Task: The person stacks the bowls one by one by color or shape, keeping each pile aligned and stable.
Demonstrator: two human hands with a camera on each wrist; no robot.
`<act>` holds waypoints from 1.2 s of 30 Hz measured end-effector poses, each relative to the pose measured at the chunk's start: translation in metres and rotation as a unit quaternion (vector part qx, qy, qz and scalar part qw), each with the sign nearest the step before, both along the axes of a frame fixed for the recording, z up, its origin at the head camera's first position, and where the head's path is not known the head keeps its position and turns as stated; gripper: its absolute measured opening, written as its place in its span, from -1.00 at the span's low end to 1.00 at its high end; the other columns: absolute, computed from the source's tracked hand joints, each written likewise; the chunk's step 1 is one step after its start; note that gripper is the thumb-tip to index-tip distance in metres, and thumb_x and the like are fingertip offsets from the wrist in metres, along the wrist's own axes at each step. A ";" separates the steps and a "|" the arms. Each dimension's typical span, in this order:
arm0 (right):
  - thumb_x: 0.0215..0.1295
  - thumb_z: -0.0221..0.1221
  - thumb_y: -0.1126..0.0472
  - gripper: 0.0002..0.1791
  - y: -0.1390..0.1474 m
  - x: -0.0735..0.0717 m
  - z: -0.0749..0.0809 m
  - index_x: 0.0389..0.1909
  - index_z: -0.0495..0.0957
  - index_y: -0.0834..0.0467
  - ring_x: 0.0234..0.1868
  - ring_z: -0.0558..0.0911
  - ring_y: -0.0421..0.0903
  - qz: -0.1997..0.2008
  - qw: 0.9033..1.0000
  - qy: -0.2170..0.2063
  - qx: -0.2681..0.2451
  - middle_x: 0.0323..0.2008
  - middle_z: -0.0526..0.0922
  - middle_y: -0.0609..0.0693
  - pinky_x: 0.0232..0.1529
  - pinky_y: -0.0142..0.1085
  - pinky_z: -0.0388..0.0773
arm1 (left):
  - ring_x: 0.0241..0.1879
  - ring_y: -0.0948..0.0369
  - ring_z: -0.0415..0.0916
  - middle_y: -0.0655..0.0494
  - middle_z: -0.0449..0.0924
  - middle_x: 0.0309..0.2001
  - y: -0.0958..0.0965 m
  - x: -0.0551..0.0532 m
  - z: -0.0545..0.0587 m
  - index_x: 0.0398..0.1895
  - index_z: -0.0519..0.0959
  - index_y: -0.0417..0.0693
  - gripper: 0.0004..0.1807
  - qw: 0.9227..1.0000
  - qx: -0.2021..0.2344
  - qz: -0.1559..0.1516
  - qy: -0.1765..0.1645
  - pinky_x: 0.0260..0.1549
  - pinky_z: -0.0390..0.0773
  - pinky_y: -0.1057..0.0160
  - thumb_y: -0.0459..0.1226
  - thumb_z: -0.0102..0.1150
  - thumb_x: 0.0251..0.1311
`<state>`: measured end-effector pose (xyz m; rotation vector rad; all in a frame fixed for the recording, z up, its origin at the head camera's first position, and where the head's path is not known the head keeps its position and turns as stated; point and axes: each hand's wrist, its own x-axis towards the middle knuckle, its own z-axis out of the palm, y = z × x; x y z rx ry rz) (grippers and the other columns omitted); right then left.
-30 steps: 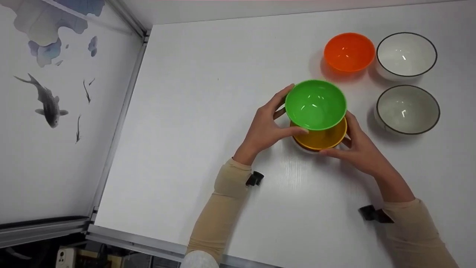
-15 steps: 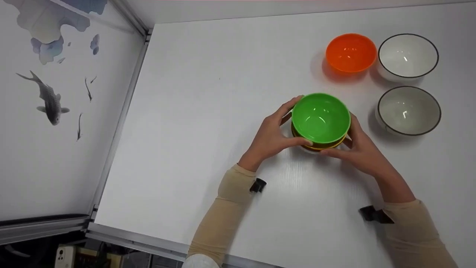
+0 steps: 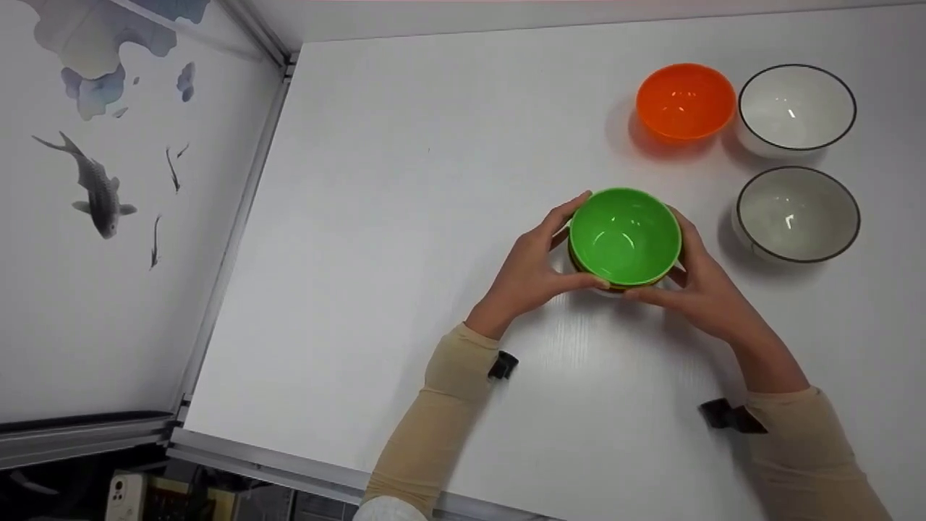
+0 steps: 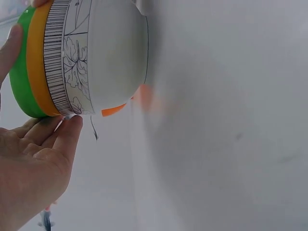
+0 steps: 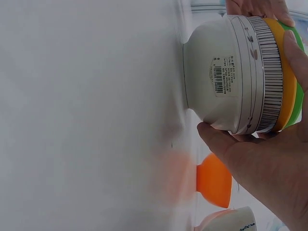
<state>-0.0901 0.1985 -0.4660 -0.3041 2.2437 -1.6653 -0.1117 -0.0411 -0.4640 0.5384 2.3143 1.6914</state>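
Note:
A green bowl [image 3: 626, 239] sits nested at the top of a stack on the table. Below it in the left wrist view come a yellow-orange bowl [image 4: 39, 57], a band of black stripes [image 4: 57, 57], and a white bowl [image 4: 115, 53] with a leaf pattern near its rim. The right wrist view shows a barcode label [image 5: 224, 77] on the white bowl. My left hand [image 3: 532, 271] grips the green bowl from the left, thumb at the near rim. From the right, my right hand [image 3: 702, 289] holds the stack, thumb in front and fingers round the side.
At the back right stand an orange bowl [image 3: 686, 103], a white bowl [image 3: 797, 108] with a dark rim, and a greyish bowl [image 3: 798, 215] with a dark rim. A white panel [image 3: 145, 304] painted with fish borders the white table [image 3: 376, 239] on the left.
The green bowl has come down and toward me, now covering the yellow-orange bowl in the head view. My left hand moved with it; the right hand stayed at the stack.

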 end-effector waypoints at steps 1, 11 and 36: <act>0.08 0.45 0.32 0.22 0.000 0.000 0.000 0.59 -0.17 -0.11 0.44 0.24 0.06 0.000 1.000 0.003 0.000 0.53 0.07 0.06 0.18 -0.70 0.37 | 0.49 0.25 0.20 0.08 0.24 0.51 0.000 0.000 0.000 0.54 0.15 -0.01 0.12 1.000 -0.001 0.000 0.000 0.38 0.32 0.44 -0.22 0.61 -0.11; 0.10 0.43 0.37 0.19 0.001 0.000 -0.001 0.59 -0.15 -0.07 0.38 0.27 -0.17 -0.004 1.000 0.014 -0.005 0.52 0.09 0.09 0.18 -0.70 0.38 | 0.48 0.26 0.22 0.08 0.24 0.51 0.001 -0.001 0.001 0.55 0.12 -0.02 0.13 1.000 -0.016 -0.008 0.012 0.37 0.32 0.47 -0.18 0.60 -0.10; 0.06 0.46 0.33 0.22 0.001 0.000 0.001 0.59 -0.15 -0.12 0.42 0.25 -0.19 0.007 1.000 0.023 0.000 0.53 0.09 0.04 0.20 -0.69 0.36 | 0.45 0.23 0.29 0.09 0.25 0.50 -0.002 0.003 0.002 0.57 0.06 0.00 0.16 0.996 -0.074 -0.012 0.046 0.38 0.35 0.42 -0.11 0.57 -0.09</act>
